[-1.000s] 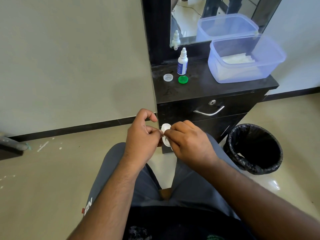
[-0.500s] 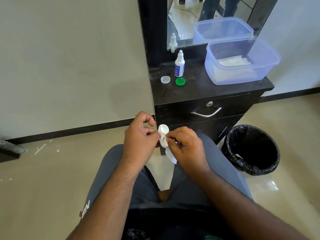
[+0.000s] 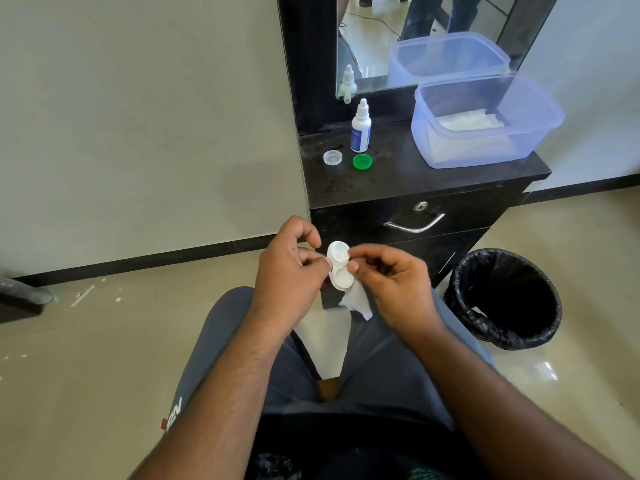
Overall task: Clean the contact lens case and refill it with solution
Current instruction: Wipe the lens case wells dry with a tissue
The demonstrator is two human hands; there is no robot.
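Observation:
My left hand (image 3: 289, 271) pinches the left edge of a white contact lens case (image 3: 340, 265) with two open wells, held above my lap. My right hand (image 3: 391, 282) is at the case's right side, thumb and forefinger close to it, and holds a crumpled white tissue (image 3: 356, 301) that hangs below the case. On the black dresser top (image 3: 415, 178) stand a small white solution bottle (image 3: 361, 128), a clear cap (image 3: 332, 157) and a green cap (image 3: 362, 162).
A translucent blue tub (image 3: 485, 123) with white tissues inside sits on the dresser's right side, before a mirror (image 3: 415, 39). A black-lined bin (image 3: 505, 299) stands on the floor to the right. The dresser drawer has a metal handle (image 3: 414, 225).
My right hand has drawn back off the case to its right side, uncovering both wells. The tissue now hangs lower, below the case. The left hand keeps its hold.

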